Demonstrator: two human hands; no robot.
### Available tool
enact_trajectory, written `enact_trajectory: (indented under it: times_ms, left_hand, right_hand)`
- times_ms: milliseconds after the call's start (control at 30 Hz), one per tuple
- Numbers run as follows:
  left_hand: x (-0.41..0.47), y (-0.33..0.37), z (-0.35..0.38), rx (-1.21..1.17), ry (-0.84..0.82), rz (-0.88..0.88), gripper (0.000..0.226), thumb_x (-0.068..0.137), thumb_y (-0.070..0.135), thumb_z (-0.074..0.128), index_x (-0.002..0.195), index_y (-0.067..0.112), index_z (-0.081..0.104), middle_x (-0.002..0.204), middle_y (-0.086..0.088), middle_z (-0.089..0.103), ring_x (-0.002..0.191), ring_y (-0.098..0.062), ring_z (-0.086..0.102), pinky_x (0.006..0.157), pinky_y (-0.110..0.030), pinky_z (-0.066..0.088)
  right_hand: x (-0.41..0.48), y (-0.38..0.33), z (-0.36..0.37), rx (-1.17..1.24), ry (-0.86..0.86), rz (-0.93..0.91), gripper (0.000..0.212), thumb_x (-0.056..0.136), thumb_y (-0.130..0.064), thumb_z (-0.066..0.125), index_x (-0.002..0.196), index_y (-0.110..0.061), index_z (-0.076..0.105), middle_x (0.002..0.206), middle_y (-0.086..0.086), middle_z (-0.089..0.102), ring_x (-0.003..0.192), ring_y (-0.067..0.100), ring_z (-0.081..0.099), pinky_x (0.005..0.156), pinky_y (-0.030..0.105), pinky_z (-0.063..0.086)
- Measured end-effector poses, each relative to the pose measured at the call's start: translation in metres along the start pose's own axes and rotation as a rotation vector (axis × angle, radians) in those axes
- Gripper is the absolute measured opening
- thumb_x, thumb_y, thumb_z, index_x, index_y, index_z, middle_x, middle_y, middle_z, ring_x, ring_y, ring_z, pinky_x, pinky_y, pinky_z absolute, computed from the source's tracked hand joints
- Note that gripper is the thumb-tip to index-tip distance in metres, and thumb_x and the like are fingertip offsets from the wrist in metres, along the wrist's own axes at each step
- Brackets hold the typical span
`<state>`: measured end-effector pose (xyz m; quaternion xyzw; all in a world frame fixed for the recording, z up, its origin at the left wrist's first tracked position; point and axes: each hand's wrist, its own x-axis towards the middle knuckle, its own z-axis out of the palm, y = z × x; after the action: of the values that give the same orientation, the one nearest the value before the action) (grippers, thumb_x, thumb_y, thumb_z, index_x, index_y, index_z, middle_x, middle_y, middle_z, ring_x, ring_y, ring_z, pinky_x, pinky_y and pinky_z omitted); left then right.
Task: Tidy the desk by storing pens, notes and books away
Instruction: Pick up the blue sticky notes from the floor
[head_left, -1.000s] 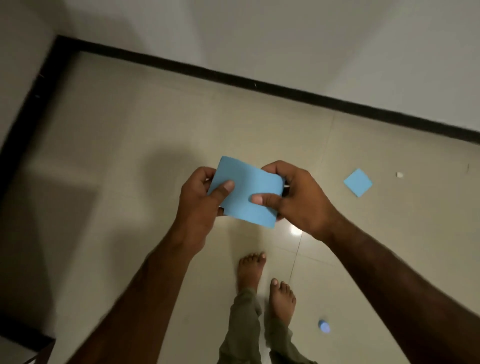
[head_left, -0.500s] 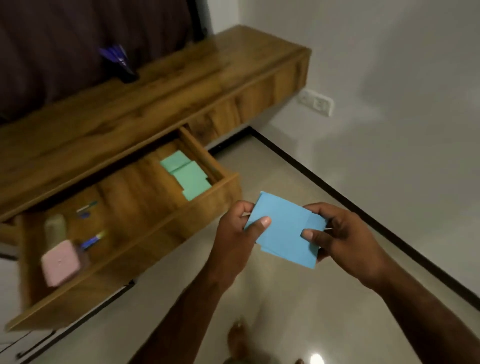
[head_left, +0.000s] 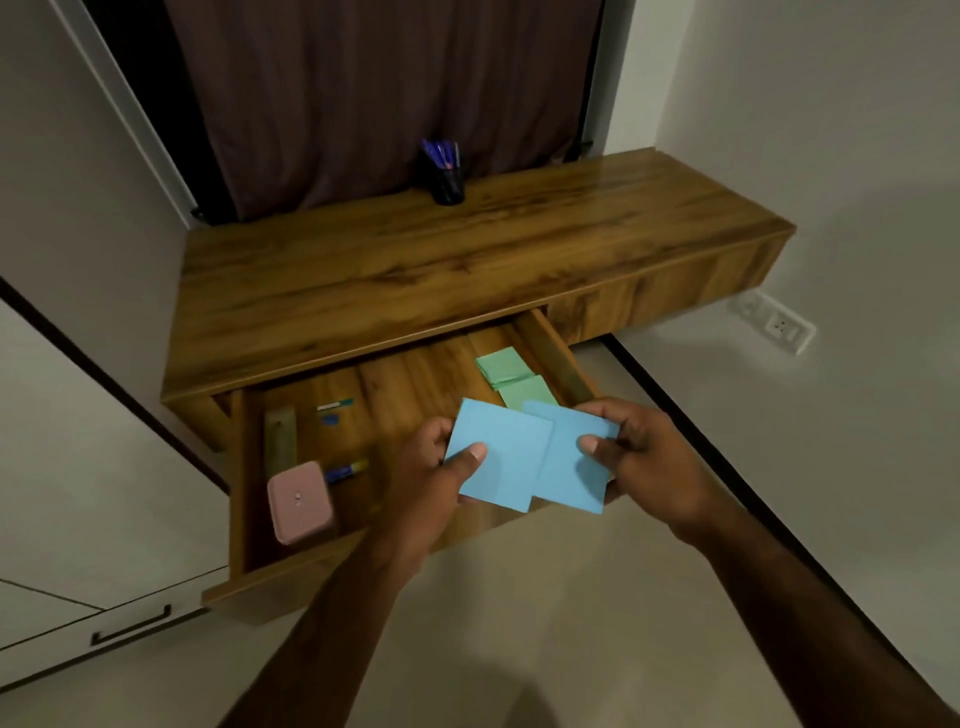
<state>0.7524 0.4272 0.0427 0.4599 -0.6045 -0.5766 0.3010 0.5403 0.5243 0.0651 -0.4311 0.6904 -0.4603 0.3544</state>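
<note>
Both hands hold blue notes (head_left: 524, 457) over the front right part of the open wooden drawer (head_left: 363, 551). My left hand (head_left: 431, 478) pinches the left sheet with the thumb on top. My right hand (head_left: 639, 457) grips the right sheet, which sits partly under the left one. Green notes (head_left: 511, 374) lie at the drawer's back right. Pens (head_left: 345, 470) and a pink case (head_left: 298, 501) lie at the drawer's left. A dark pen holder with blue pens (head_left: 447, 174) stands on the wooden desk top (head_left: 467, 260).
A brown curtain (head_left: 374, 88) hangs behind the desk. A wall socket (head_left: 774, 322) sits low on the right wall. A white cabinet with a dark handle (head_left: 130, 629) is at the lower left. Pale tiled floor lies under my arms.
The view swung from the floor up to the desk and open drawer. The blue notes came with my hands and are now spread apart into two overlapping sheets above the drawer.
</note>
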Motion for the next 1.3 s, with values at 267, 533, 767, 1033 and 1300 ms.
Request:
enact_trajectory:
  times_ms: [267, 533, 767, 1033, 1300]
  left_hand:
    - [0.058, -0.022, -0.050, 0.059, 0.206, -0.055, 0.042, 0.093, 0.028, 0.065, 0.129, 0.025, 0.045, 0.117, 0.003, 0.053, 0.095, -0.013, 0.059, 0.067, -0.015, 0.053]
    - [0.124, -0.041, -0.037, -0.065, 0.377, -0.164, 0.038, 0.094, 0.018, 0.062, 0.128, 0.019, 0.046, 0.114, 0.005, 0.055, 0.090, -0.010, 0.061, 0.063, -0.020, 0.055]
    - [0.165, -0.061, -0.004, -0.042, 0.481, -0.256, 0.034, 0.093, 0.019, 0.064, 0.124, 0.012, 0.052, 0.118, -0.003, 0.062, 0.104, -0.021, 0.064, 0.081, -0.036, 0.058]
    - [0.191, -0.094, 0.004, 0.037, 0.390, -0.353, 0.031, 0.092, 0.019, 0.065, 0.120, 0.014, 0.051, 0.120, -0.007, 0.062, 0.105, -0.023, 0.064, 0.083, -0.041, 0.059]
    - [0.212, -0.114, 0.012, -0.001, 0.234, -0.440, 0.031, 0.091, 0.018, 0.066, 0.120, 0.013, 0.054, 0.118, -0.004, 0.064, 0.104, -0.019, 0.064, 0.083, -0.035, 0.057]
  right_hand:
    - [0.087, 0.006, 0.026, -0.241, 0.071, 0.001, 0.029, 0.095, -0.014, 0.067, 0.123, -0.021, 0.064, 0.119, 0.004, 0.061, 0.107, 0.025, 0.062, 0.079, 0.046, 0.063]
    - [0.196, 0.075, 0.056, -0.366, -0.179, 0.083, 0.025, 0.094, -0.013, 0.067, 0.119, -0.016, 0.070, 0.120, 0.005, 0.067, 0.105, 0.021, 0.061, 0.085, 0.028, 0.050]
    - [0.237, 0.130, 0.080, -0.591, -0.568, 0.076, 0.028, 0.083, -0.014, 0.074, 0.111, -0.018, 0.073, 0.114, 0.003, 0.070, 0.109, 0.022, 0.064, 0.080, 0.028, 0.052]
    - [0.239, 0.144, 0.088, -0.775, -0.678, 0.069, 0.045, 0.090, -0.025, 0.070, 0.134, -0.026, 0.062, 0.139, 0.003, 0.057, 0.128, 0.025, 0.051, 0.107, 0.038, 0.044]
    - [0.261, 0.131, 0.084, -0.521, -0.393, 0.154, 0.020, 0.097, -0.024, 0.061, 0.115, -0.016, 0.066, 0.107, 0.004, 0.065, 0.096, 0.021, 0.063, 0.084, 0.037, 0.052]
